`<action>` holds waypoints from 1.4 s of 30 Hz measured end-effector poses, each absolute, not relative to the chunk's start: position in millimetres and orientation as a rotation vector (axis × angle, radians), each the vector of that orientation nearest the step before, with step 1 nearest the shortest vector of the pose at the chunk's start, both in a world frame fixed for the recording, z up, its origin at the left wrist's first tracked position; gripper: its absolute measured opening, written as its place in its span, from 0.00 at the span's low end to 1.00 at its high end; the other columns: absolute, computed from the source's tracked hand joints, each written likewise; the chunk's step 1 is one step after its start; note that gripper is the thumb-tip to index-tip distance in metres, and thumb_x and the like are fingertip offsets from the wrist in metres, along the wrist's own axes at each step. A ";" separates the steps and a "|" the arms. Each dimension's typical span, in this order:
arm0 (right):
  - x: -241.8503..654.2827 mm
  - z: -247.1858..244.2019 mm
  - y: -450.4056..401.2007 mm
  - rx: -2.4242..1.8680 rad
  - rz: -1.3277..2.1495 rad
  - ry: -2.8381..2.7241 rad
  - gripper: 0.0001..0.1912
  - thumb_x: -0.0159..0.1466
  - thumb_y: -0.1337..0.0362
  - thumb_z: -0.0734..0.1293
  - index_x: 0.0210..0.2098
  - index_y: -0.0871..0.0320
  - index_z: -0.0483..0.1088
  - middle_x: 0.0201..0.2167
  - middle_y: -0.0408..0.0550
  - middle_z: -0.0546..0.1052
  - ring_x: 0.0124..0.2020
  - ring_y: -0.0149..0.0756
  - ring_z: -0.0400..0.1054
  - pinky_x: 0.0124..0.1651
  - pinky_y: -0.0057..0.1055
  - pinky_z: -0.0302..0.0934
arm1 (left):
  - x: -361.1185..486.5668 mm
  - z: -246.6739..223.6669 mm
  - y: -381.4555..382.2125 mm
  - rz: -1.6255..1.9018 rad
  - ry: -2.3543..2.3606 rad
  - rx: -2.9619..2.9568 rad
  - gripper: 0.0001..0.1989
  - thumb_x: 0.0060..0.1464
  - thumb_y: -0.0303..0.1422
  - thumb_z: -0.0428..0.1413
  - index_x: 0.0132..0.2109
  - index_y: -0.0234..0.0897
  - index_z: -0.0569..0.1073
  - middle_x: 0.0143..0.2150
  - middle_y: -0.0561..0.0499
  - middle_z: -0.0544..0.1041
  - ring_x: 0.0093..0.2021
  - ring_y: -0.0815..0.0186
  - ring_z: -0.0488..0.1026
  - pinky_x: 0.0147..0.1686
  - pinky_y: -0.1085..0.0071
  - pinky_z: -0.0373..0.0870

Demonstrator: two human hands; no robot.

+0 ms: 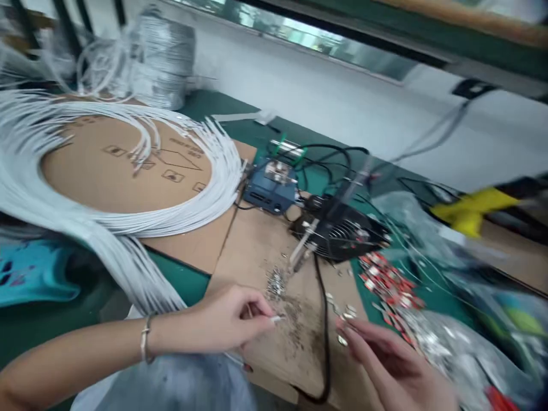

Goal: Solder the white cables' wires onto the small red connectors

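Note:
My left hand [233, 322] is closed in a pinch on a white cable; the cable's short tip [278, 318] sticks out past the thumb and forefinger. Opposite it, the fingertips of my right hand [385, 357] are pressed together beside a few small shiny metal pieces [350, 311]. Whether a piece is between those fingers is blurred. Between the hands lies a brown board [257, 262] with a small heap of silvery bits [276, 283] and dark crumbs. Just beyond, a soldering iron [329, 211] slants across a black stand with a coil [342, 233].
A large loop of white cables [192, 220] covers the left side. A blue device [269, 185] with a spool stands behind the board. Red-and-silver parts [389, 279], plastic bags [466, 348] and a yellow tool [471, 211] lie right. A black cord [326, 342] crosses the board.

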State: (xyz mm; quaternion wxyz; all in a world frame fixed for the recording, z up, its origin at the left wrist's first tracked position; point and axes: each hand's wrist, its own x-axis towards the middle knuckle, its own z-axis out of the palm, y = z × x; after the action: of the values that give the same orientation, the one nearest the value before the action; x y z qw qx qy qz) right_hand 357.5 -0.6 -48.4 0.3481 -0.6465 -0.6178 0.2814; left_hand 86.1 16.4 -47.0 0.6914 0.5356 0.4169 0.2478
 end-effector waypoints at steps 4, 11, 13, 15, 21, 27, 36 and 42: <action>334.0 -36.2 17.2 -1.533 1.030 -1.421 0.13 0.50 0.56 0.72 0.30 0.59 0.73 0.23 0.48 0.75 0.22 0.32 0.69 0.23 0.24 0.66 | 88.5 -32.9 47.7 0.435 1.044 1.421 0.13 0.54 0.40 0.49 0.37 0.33 0.69 0.23 0.57 0.66 0.18 0.77 0.62 0.16 0.82 0.57; 303.6 -38.4 53.6 -1.386 1.570 -1.160 0.18 0.47 0.58 0.75 0.30 0.63 0.70 0.23 0.46 0.75 0.21 0.26 0.68 0.25 0.21 0.66 | 104.5 -25.7 113.9 0.217 1.039 1.495 0.09 0.48 0.34 0.55 0.32 0.30 0.69 0.20 0.57 0.62 0.15 0.78 0.56 0.12 0.83 0.51; 300.7 -43.7 61.6 -1.356 1.617 -1.128 0.18 0.46 0.58 0.75 0.31 0.64 0.70 0.22 0.46 0.74 0.21 0.26 0.68 0.25 0.21 0.66 | 106.9 -26.4 118.1 0.192 1.032 1.501 0.10 0.47 0.35 0.55 0.33 0.30 0.70 0.20 0.57 0.63 0.14 0.79 0.53 0.12 0.82 0.48; 298.6 -48.6 66.4 -1.328 1.632 -1.105 0.18 0.47 0.58 0.75 0.31 0.64 0.69 0.21 0.45 0.74 0.20 0.25 0.68 0.25 0.21 0.66 | 108.4 -28.6 117.5 0.200 1.030 1.496 0.12 0.48 0.37 0.54 0.33 0.30 0.70 0.21 0.57 0.63 0.14 0.80 0.52 0.12 0.82 0.47; 295.7 -54.7 64.4 -1.258 1.654 -1.052 0.15 0.50 0.60 0.73 0.32 0.62 0.68 0.23 0.43 0.75 0.19 0.24 0.67 0.22 0.19 0.64 | 112.7 -34.2 112.2 0.224 0.997 1.410 0.10 0.49 0.36 0.55 0.31 0.30 0.69 0.20 0.58 0.64 0.15 0.81 0.53 0.14 0.83 0.48; 297.4 -53.7 63.9 -1.245 1.664 -1.033 0.12 0.52 0.62 0.72 0.32 0.62 0.69 0.24 0.45 0.76 0.17 0.23 0.66 0.19 0.17 0.63 | 114.7 -27.3 109.3 0.191 0.997 1.333 0.08 0.51 0.33 0.54 0.32 0.31 0.68 0.18 0.58 0.64 0.13 0.81 0.55 0.12 0.83 0.48; 298.5 -51.7 64.3 -1.250 1.671 -1.020 0.13 0.51 0.61 0.73 0.31 0.61 0.69 0.23 0.45 0.76 0.16 0.23 0.65 0.17 0.16 0.62 | 113.8 -27.8 108.9 0.219 1.004 1.456 0.09 0.51 0.34 0.53 0.31 0.31 0.70 0.17 0.60 0.60 0.15 0.80 0.53 0.15 0.82 0.49; 298.8 -51.9 64.4 -1.236 1.677 -0.998 0.13 0.51 0.61 0.73 0.31 0.62 0.69 0.23 0.44 0.76 0.15 0.22 0.64 0.16 0.15 0.61 | 110.0 -29.2 108.9 0.238 1.022 1.577 0.10 0.52 0.36 0.53 0.31 0.32 0.71 0.18 0.59 0.58 0.20 0.77 0.53 0.18 0.80 0.49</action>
State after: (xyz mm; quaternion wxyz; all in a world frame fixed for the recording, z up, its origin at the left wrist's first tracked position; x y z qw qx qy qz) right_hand 298.8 64.4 -51.9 0.4038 -0.4894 -0.3953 0.6642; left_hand 110.0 108.9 -29.2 0.5842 0.6757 0.4379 0.1020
